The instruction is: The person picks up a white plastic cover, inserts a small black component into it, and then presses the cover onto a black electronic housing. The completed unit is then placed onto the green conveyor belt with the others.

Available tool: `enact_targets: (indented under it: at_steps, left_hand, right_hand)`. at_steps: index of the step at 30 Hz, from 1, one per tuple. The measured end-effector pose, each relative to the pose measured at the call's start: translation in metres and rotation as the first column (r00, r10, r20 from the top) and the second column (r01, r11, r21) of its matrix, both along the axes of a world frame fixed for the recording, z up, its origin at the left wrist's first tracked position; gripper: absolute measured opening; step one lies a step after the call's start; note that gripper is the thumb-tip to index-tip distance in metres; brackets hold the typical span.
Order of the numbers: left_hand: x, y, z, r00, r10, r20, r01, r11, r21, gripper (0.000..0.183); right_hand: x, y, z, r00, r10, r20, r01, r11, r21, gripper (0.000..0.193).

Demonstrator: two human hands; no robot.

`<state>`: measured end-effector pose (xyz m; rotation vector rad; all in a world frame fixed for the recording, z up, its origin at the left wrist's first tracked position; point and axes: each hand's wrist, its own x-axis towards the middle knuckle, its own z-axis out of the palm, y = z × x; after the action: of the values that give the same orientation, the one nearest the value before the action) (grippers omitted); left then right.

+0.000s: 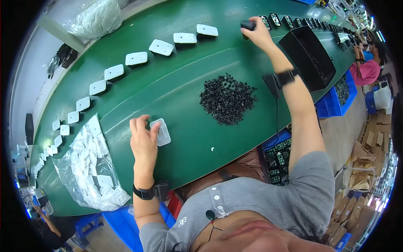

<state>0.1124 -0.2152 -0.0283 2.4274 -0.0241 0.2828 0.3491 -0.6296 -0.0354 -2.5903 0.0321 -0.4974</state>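
Note:
My right hand [261, 35] reaches to the far side of the green table and grips a small black plastic housing [248, 25] at the end of a row of black housings with green circuit boards [275, 19]. Nearer to me, my left hand [143, 136] is beside a translucent white plastic cover [164, 134], its thumb over the cover's left edge. The thumb and fingers of that hand are apart. Between my arms lies a heap of small black parts [226, 101].
White-topped boxes [136, 58] curve in a line along the left. A clear bag of white pieces [90, 161] lies at the near left. A large black bin [308, 56] stands beyond my right forearm, above a blue crate [344, 94]. Co-workers sit at the far right.

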Motion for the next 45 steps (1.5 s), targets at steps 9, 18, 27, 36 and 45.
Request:
enact_targets:
  at_steps: [9,18,27,36,45]
  left_hand:
    - [-0.036,0.003,-0.003,0.972,-0.189,0.142,0.134,0.935,0.328,0.061]
    - [-0.043,0.02,-0.006,0.931,-0.321,0.173,0.298,0.943,0.15,0.059]
    - [-0.053,0.034,-0.014,0.932,-0.282,0.227,0.299,0.953,-0.047,0.05]
    - [-0.058,0.038,-0.021,0.932,-0.298,0.207,0.294,0.954,0.054,0.05]
    - [-0.057,0.035,-0.013,0.928,-0.316,0.2,0.269,0.936,0.228,0.051]
  right_hand:
    - [-0.182,-0.012,-0.006,0.995,0.034,0.089,-0.049,0.985,0.169,0.034]
    - [-0.216,0.099,0.045,0.891,0.453,0.031,-0.402,0.756,0.517,0.034]
    - [-0.214,0.24,0.026,0.503,0.864,0.037,-0.86,0.496,0.117,0.034]
    - [-0.219,0.25,0.012,0.475,0.878,0.057,-0.88,0.475,0.004,0.036]
    - [-0.23,0.25,0.012,0.527,0.849,0.036,-0.831,0.523,-0.19,0.038]
